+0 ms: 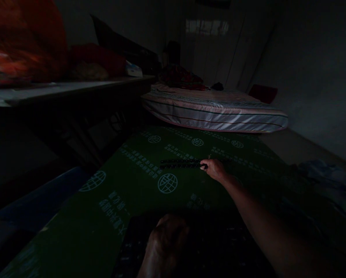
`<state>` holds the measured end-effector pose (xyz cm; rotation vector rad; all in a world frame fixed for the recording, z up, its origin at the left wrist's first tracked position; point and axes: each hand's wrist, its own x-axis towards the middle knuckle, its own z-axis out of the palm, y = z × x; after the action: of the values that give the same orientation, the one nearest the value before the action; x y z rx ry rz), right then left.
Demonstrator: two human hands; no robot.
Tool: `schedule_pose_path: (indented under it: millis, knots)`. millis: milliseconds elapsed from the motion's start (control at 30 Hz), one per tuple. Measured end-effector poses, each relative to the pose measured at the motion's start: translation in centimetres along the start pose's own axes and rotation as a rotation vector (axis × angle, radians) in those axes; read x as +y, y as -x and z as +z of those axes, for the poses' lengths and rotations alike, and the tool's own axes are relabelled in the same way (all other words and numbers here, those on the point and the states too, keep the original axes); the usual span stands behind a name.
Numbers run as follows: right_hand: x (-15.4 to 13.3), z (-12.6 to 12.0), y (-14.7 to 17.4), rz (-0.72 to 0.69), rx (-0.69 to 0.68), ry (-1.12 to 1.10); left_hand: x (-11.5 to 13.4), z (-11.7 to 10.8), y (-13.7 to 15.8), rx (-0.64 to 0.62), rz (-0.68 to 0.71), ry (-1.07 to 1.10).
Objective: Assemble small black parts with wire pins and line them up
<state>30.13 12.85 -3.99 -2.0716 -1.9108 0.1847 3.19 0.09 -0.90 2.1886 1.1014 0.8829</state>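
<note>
Black strips (181, 166), pale Chinese lettering (113, 217)

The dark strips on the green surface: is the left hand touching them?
No, the right hand is on the dark strips, while the left hand is apart from them, lower in the picture.

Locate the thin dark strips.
Near the middle of the head view, the thin dark strips extend leftward from the right hand, just beyond a pale globe print.
</note>
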Motion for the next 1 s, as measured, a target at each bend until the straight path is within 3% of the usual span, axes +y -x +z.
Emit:
schedule_pose_path:
  millis: [1000]
  knots:
    - [-0.05,-0.02,-0.12,0.023,0.021,-0.056,0.02,0.04,0.08,-0.027,-0.040,0.012]
